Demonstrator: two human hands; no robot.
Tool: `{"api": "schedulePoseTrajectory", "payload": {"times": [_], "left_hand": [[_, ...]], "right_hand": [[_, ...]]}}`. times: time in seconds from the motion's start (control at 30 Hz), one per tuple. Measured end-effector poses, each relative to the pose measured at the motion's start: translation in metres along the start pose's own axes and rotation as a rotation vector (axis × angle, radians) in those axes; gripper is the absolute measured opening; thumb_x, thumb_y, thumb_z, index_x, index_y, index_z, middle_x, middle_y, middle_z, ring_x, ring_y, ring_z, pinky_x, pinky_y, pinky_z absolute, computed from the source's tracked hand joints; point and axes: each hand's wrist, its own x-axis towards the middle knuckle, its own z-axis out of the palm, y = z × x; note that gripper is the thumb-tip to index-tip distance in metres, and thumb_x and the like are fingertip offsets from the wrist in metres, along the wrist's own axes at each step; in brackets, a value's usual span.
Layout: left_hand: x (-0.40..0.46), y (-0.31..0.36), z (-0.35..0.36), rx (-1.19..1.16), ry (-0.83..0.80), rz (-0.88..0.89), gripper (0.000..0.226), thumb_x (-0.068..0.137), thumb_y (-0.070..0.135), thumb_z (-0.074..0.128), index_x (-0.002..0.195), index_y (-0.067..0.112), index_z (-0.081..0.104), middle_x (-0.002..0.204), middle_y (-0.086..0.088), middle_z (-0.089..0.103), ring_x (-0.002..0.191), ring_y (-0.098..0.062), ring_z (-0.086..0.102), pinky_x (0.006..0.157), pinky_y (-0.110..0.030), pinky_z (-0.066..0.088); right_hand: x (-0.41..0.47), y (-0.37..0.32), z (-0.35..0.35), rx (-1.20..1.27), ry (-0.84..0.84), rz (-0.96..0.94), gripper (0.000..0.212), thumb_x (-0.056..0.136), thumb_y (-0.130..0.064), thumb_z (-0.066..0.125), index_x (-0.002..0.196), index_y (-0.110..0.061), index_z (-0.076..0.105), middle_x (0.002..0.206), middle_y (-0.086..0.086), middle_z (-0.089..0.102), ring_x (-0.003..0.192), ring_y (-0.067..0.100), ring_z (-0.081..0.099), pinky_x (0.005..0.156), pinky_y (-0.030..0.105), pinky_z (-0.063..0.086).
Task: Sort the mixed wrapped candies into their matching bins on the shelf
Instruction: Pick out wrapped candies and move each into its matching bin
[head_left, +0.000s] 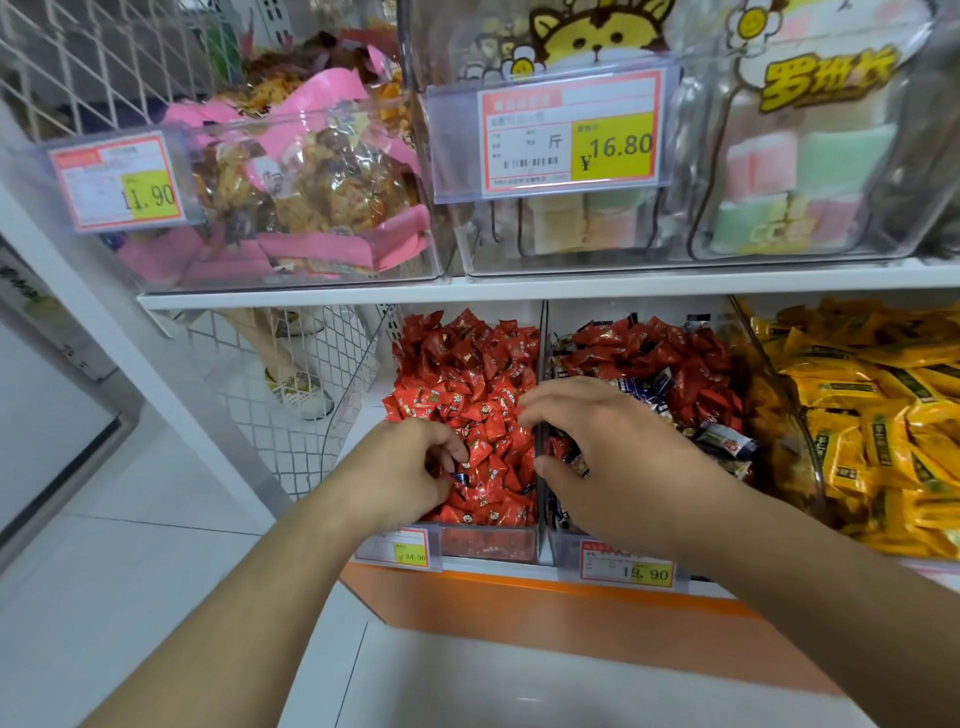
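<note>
Picking stray dark-blue candy (460, 477) from red candy bin (488, 540) | left hand (410, 467) pinching it | right hand (597, 441) loose, holding nothing | next: dropping into mixed bin (566, 545)

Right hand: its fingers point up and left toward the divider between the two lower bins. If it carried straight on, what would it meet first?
Probably the clear divider, then the red candies in the left bin. The right hand looks almost at it; depth is uncertain.

Bare forearms, no sleeves, hands (519, 457) ungloved.
</note>
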Motion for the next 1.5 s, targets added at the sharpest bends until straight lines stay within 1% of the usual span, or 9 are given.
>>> {"api": "schedulePoseTrajectory", "payload": {"times": [0.5, 0.57, 0.63, 0.73, 0.9, 0.97, 1.13, 1.33, 1.5], "left_hand": [[-0.011, 0.006, -0.006, 0.016, 0.144, -0.049, 0.014, 0.085, 0.027, 0.081, 0.082, 0.039, 0.074, 0.081, 0.016, 0.069, 0.066, 0.001, 0.061, 0.054, -0.009, 0.041], [-0.014, 0.007, -0.008, -0.051, 0.176, -0.074, 0.015, 0.084, 0.026, 0.080, 0.082, 0.039, 0.073, 0.078, 0.011, 0.071, 0.056, -0.010, 0.062, 0.048, -0.021, 0.049], [-0.016, 0.007, -0.010, -0.123, 0.206, -0.084, 0.018, 0.082, 0.022, 0.081, 0.080, 0.039, 0.073, 0.081, 0.014, 0.073, 0.064, -0.010, 0.067, 0.062, -0.032, 0.058], [-0.017, 0.008, -0.012, -0.250, 0.246, -0.067, 0.020, 0.081, 0.017, 0.083, 0.079, 0.036, 0.075, 0.084, 0.017, 0.074, 0.083, -0.001, 0.069, 0.082, -0.029, 0.057], [-0.028, 0.032, -0.025, -0.632, 0.261, -0.001, 0.013, 0.083, 0.011, 0.085, 0.086, 0.021, 0.078, 0.080, -0.002, 0.077, 0.076, -0.008, 0.071, 0.074, -0.018, 0.053], [-0.034, 0.046, -0.028, -0.759, 0.217, 0.056, 0.015, 0.081, 0.008, 0.086, 0.090, 0.018, 0.079, 0.083, -0.007, 0.077, 0.079, -0.012, 0.072, 0.076, -0.018, 0.054], [-0.040, 0.066, -0.025, -0.916, 0.152, 0.092, 0.022, 0.080, 0.002, 0.084, 0.099, 0.010, 0.076, 0.089, -0.010, 0.079, 0.083, -0.019, 0.074, 0.084, -0.024, 0.059], [-0.031, 0.041, -0.024, -0.647, 0.234, 0.091, 0.018, 0.086, 0.009, 0.082, 0.098, 0.021, 0.076, 0.091, 0.002, 0.078, 0.087, -0.015, 0.074, 0.088, -0.027, 0.059], [-0.024, 0.017, -0.009, -0.201, 0.168, 0.078, 0.024, 0.088, 0.022, 0.081, 0.105, 0.038, 0.073, 0.101, 0.020, 0.072, 0.092, 0.003, 0.066, 0.083, -0.016, 0.051]], "right_hand": [[0.000, -0.001, -0.001, -0.001, -0.002, -0.007, 0.040, 0.102, -0.031, 0.059, 0.141, -0.031, 0.053, 0.151, -0.021, 0.042, 0.145, -0.001, 0.025, 0.121, 0.022, 0.022], [0.001, -0.001, -0.001, 0.000, 0.000, -0.009, 0.039, 0.102, -0.031, 0.059, 0.141, -0.030, 0.054, 0.151, -0.020, 0.043, 0.145, -0.001, 0.026, 0.121, 0.022, 0.023], [0.000, -0.001, -0.001, -0.005, 0.009, -0.014, 0.039, 0.102, -0.030, 0.059, 0.140, -0.030, 0.054, 0.150, -0.019, 0.044, 0.145, 0.000, 0.028, 0.120, 0.022, 0.023], [0.000, -0.001, 0.000, -0.002, 0.019, -0.023, 0.039, 0.102, -0.029, 0.059, 0.141, -0.030, 0.054, 0.150, -0.019, 0.044, 0.144, 0.000, 0.028, 0.118, 0.018, 0.020], [-0.002, -0.006, 0.001, 0.003, 0.081, -0.039, 0.049, 0.099, -0.034, 0.063, 0.146, -0.030, 0.050, 0.149, -0.015, 0.047, 0.143, 0.001, 0.031, 0.109, 0.005, 0.011], [-0.001, -0.012, -0.002, 0.021, 0.122, -0.054, 0.045, 0.096, -0.036, 0.068, 0.139, -0.028, 0.056, 0.139, -0.014, 0.056, 0.135, 0.002, 0.039, 0.107, 0.004, 0.019], [-0.004, -0.016, -0.008, 0.121, 0.221, -0.033, 0.013, 0.093, -0.024, 0.073, 0.104, -0.029, 0.067, 0.094, -0.016, 0.065, 0.093, 0.005, 0.059, 0.082, 0.032, 0.053], [-0.007, 0.009, -0.028, -0.044, 0.314, 0.142, 0.014, 0.095, -0.021, 0.070, 0.108, -0.025, 0.068, 0.103, -0.008, 0.065, 0.091, 0.013, 0.062, 0.078, 0.032, 0.057], [-0.008, 0.006, -0.025, -0.041, 0.217, 0.074, 0.032, 0.097, -0.022, 0.064, 0.129, -0.026, 0.064, 0.130, -0.011, 0.061, 0.123, 0.009, 0.054, 0.104, 0.026, 0.046]]}}
